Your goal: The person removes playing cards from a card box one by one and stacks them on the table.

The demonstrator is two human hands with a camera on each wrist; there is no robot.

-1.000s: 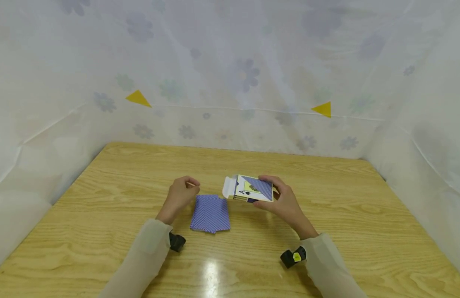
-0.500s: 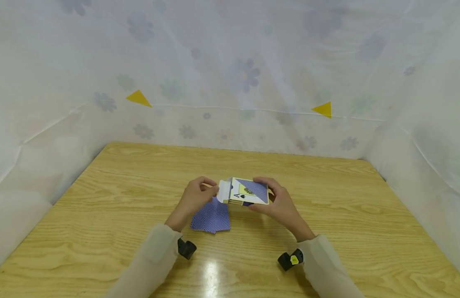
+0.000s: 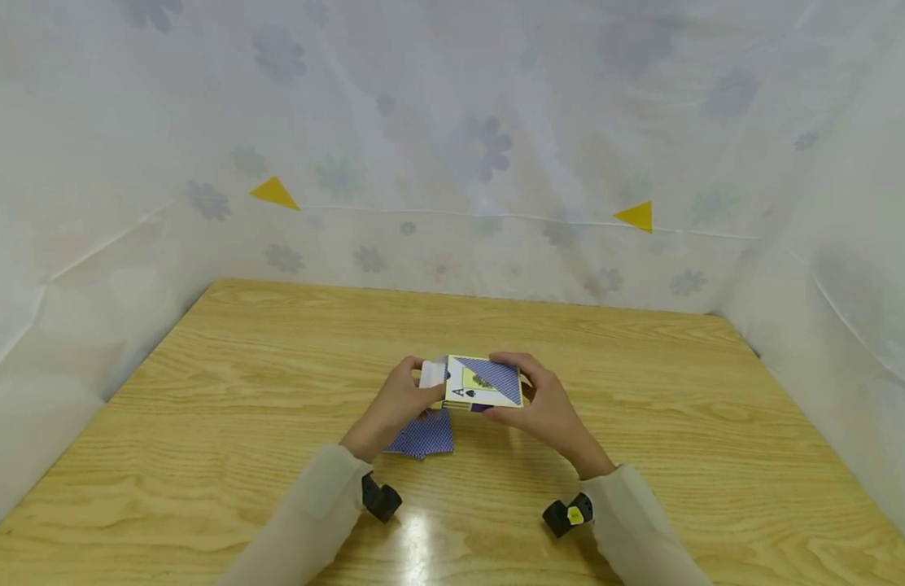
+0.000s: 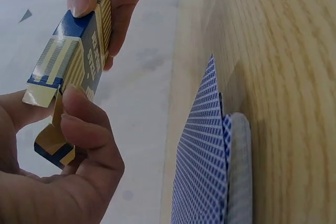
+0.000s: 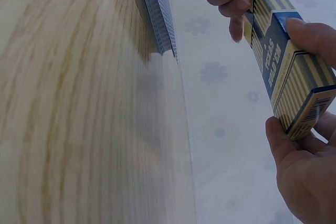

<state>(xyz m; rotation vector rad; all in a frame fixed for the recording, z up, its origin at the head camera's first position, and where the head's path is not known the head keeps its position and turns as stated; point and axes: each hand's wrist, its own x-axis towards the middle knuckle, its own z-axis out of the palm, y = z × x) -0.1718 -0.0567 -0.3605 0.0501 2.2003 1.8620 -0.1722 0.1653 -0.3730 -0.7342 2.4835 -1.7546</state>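
Note:
A playing card box (image 3: 489, 381) with an ace of spades on its face is held above the table. My right hand (image 3: 551, 411) grips its right end, thumb on the near side and fingers on the far side. At the left end, my left hand (image 3: 397, 407) pinches the box by its opened end, beside the white flap (image 3: 432, 374). In the left wrist view a bent tuck flap (image 4: 52, 145) hangs among the left fingers. A stack of blue-backed playing cards (image 3: 426, 438) lies on the table under the left hand, which partly hides it.
The wooden table (image 3: 679, 456) runs to a hanging white flowered sheet (image 3: 452, 106) at the back and sides. Two yellow triangles (image 3: 275, 193) are on the back sheet. Black wrist cameras (image 3: 382, 498) sit on both wrists.
My left hand has moved right, from beside the card stack to the card box's flap end, and now pinches there. The right hand has brought the box slightly left and nearer.

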